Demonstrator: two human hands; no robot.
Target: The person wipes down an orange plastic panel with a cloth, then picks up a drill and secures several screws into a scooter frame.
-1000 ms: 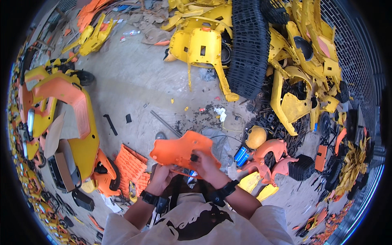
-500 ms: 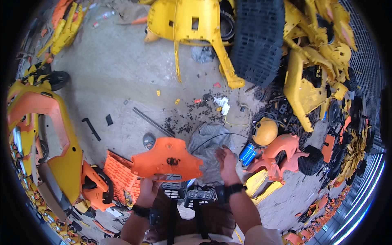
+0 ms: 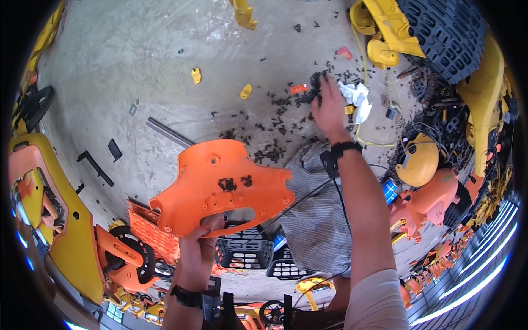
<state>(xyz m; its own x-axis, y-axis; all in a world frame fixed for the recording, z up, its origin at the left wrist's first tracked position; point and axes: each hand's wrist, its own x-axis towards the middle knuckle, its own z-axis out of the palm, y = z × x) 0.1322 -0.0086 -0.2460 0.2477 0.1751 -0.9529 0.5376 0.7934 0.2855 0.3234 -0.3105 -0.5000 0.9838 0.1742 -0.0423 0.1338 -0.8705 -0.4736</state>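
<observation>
My left hand (image 3: 202,237) is closed around the lower rim of an orange plastic panel (image 3: 192,170), beside the panel's long cutout. Several small black pieces (image 3: 227,184) rest on the panel's inner face; they look like screws or clips. My right arm stretches far forward over the floor. Fingers extended, my right hand (image 3: 331,107) reaches a dark clump of small black pieces (image 3: 317,81), its fingertips at the clump. Whether any piece is between the fingertips is too small to tell. More loose black pieces (image 3: 272,149) are scattered over the concrete between the panel and this hand.
A white crumpled wrapper (image 3: 358,102) lies right of my right hand. Below my right arm is a striped grey cloth (image 3: 313,220), with a blue can (image 3: 390,190) and a yellow rounded shell (image 3: 419,162) farther right. Black slotted crates (image 3: 245,250) sit below the panel.
My right hand has moved from beside the cloth forward to the black pieces on the floor. The view has shifted, and the panel stays in my left hand.
</observation>
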